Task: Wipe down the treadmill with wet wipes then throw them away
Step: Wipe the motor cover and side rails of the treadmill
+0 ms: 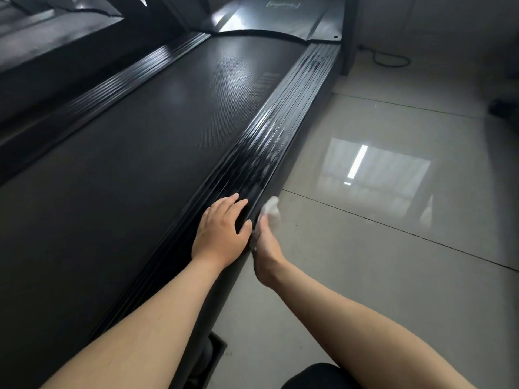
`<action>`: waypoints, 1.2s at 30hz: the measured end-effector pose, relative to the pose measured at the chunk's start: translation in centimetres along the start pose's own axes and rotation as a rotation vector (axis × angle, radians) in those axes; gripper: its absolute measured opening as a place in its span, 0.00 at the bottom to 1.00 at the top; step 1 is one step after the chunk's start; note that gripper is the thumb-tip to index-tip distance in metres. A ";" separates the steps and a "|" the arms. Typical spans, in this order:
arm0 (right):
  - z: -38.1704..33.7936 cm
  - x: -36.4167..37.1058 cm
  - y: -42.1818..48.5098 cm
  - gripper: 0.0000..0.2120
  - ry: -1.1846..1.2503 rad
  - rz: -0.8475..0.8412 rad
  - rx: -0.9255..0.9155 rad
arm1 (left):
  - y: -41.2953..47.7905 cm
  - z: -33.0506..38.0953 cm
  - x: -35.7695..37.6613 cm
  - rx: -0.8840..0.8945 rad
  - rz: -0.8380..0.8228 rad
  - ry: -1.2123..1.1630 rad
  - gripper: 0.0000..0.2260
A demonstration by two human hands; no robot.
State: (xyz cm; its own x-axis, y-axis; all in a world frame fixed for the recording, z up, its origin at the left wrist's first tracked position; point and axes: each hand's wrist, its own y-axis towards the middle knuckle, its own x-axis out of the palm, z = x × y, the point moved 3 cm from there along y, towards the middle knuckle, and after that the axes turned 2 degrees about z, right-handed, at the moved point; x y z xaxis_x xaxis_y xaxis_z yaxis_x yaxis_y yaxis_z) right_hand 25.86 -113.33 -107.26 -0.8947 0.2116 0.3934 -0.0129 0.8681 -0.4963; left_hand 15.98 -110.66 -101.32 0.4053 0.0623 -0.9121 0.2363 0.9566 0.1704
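The black treadmill (pixel 157 141) runs from the lower left to the top centre, with a ribbed right side rail (pixel 283 119) that shows wet streaks. My left hand (pixel 222 231) rests flat on that rail, fingers spread. Just to its right, my right hand (pixel 266 248) presses a crumpled white wet wipe (pixel 271 210) against the rail's outer side face. The fingers of my right hand are mostly hidden behind the wipe and the rail edge.
Glossy grey floor tiles (pixel 393 220) lie to the right of the treadmill. A black cable (pixel 390 58) loops on the floor at the top right. A dark object (pixel 505 106) sits at the far right edge. A second dark machine (pixel 56 37) stands at the upper left.
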 end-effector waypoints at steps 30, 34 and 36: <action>-3.9 4.9 -1.4 0.29 -1.881 -0.559 -0.894 | -5.5 -6.7 -2.7 -0.367 0.169 -0.242 0.24; -6.7 5.1 2.0 0.28 -2.017 -0.385 -0.789 | -5.6 -6.8 -2.5 -0.365 0.169 -0.255 0.24; -8.6 5.7 4.5 0.29 -2.004 -0.227 -0.659 | -5.7 -6.8 -2.5 -0.368 0.171 -0.266 0.25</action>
State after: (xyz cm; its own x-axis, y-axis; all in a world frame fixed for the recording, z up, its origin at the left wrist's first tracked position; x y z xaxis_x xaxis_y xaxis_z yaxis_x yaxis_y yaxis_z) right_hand 24.54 -104.33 -100.62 -0.0498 -0.1553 -0.9866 -0.4431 0.8888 -0.1175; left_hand 7.58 -114.32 -102.52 0.6339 0.1982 -0.7476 -0.1619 0.9792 0.1223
